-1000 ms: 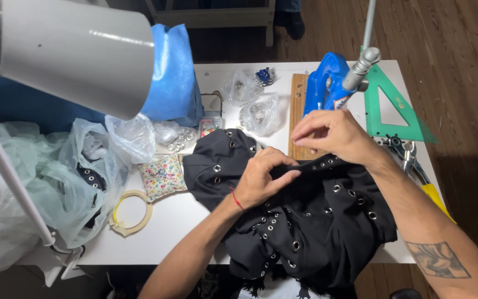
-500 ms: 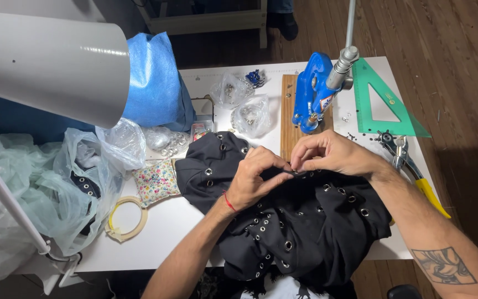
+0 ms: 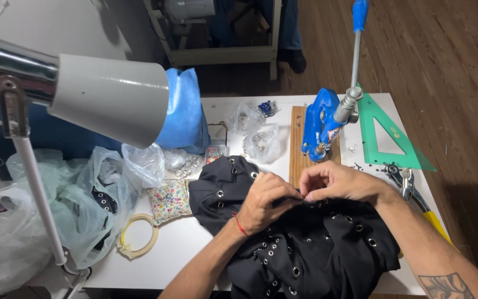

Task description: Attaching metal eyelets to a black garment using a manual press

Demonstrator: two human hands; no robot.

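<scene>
The fingertips of both hands meet at one spot on the black garment (image 3: 311,243), pinched together over a fold of the cloth near its upper edge. The left hand (image 3: 264,202) curls in from the left with its fingers closed onto the fabric; the right hand (image 3: 338,182) arches over from the right, thumb and forefinger pressed tight on the same fold — whether something small sits between them cannot be told. A thin red string circles the left wrist.

The garment lies directly under both hands and spreads toward the near edge of the white table (image 3: 195,243), its surface studded with rows of metal eyelets; a bunched part of it rises to the left of the left hand.

Just beyond the fingers stands a blue hand press (image 3: 321,124) on a wooden board (image 3: 297,147), its lever reaching up and away. To its right lies a green set square (image 3: 385,138), and nearer the right forearm a pair of yellow-handled pliers (image 3: 410,191). Left of the garment sit a floral pincushion (image 3: 170,200) and a rolled tape measure (image 3: 136,237) — beyond them, clear plastic bags (image 3: 261,143) and a blue bag (image 3: 186,113). A lamp shade (image 3: 112,97) hangs over the left side.
</scene>
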